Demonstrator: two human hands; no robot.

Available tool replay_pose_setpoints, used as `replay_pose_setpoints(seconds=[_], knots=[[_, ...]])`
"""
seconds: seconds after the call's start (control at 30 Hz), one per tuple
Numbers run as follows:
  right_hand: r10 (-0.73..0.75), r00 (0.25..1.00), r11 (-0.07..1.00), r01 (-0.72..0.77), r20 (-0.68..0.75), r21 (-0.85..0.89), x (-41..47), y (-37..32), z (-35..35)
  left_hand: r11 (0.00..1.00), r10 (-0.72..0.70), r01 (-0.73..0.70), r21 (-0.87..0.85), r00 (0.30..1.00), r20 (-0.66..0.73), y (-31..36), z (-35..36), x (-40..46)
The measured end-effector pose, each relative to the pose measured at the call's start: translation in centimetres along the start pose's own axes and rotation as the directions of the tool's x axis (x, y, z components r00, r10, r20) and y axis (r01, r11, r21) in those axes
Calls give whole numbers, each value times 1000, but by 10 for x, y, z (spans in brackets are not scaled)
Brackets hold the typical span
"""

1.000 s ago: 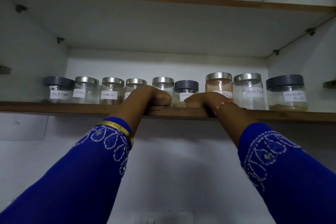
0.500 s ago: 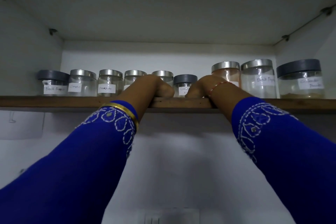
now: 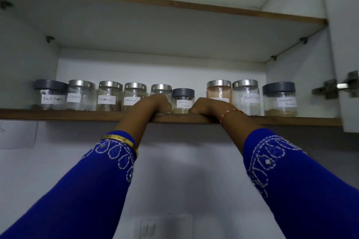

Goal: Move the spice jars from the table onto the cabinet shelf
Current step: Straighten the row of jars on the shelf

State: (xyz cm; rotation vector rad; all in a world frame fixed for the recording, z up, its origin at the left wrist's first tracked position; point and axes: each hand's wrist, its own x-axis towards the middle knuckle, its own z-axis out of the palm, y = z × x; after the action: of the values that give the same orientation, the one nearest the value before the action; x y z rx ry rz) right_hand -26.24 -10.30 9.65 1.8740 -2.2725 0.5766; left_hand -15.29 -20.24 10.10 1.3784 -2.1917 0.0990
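Nine spice jars stand in one row on the cabinet shelf (image 3: 58, 115) above me. From the left: a Black Pepper jar (image 3: 50, 95), the Cloves jar (image 3: 81, 96), the Cinnamon jar (image 3: 110, 96), another labelled jar (image 3: 134, 95) and a jar (image 3: 160, 89) behind my left hand (image 3: 153, 104). The Garam Masala jar (image 3: 183, 101) stands between my two hands. My right hand (image 3: 208, 107) rests on the shelf edge in front of a powder jar (image 3: 218, 90). Right of that come a second Black Pepper jar (image 3: 246, 96) and the Coriander Powder jar (image 3: 279, 99), nearest the door hinge (image 3: 334, 87). Below the shelf, a wall switch plate (image 3: 163, 226) sits between my forearms.
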Motion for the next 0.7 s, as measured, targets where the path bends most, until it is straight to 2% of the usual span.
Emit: replay_pose_setpoints(seconds=[0.13, 0.27, 0.37, 0.47, 0.6, 0.7], knots=[[-16, 995, 998, 21, -94, 54, 2, 20, 11, 990, 106, -110, -85, 993, -48, -9, -1, -4], [-7, 984, 1000, 8, -178, 4, -21, 28, 15, 968, 173, -196, -158, 974, -148, -7, -2, -29], [-72, 955, 995, 48, -288, -90, -40, 34, 22, 969, 208, -230, -86, 956, -209, -1, 3, -53], [-176, 909, 979, 121, -378, -165, -55, 41, 28, 968, 249, -236, 80, 918, -308, 2, 14, -72], [-268, 898, 959, 215, -349, -183, -64, 67, 27, 952, 306, -234, 199, 774, -555, 4, 33, -94], [-251, 913, 963, 203, -322, -177, -75, 92, 15, 964, 264, -197, 176, 763, -590, 12, 40, -102]])
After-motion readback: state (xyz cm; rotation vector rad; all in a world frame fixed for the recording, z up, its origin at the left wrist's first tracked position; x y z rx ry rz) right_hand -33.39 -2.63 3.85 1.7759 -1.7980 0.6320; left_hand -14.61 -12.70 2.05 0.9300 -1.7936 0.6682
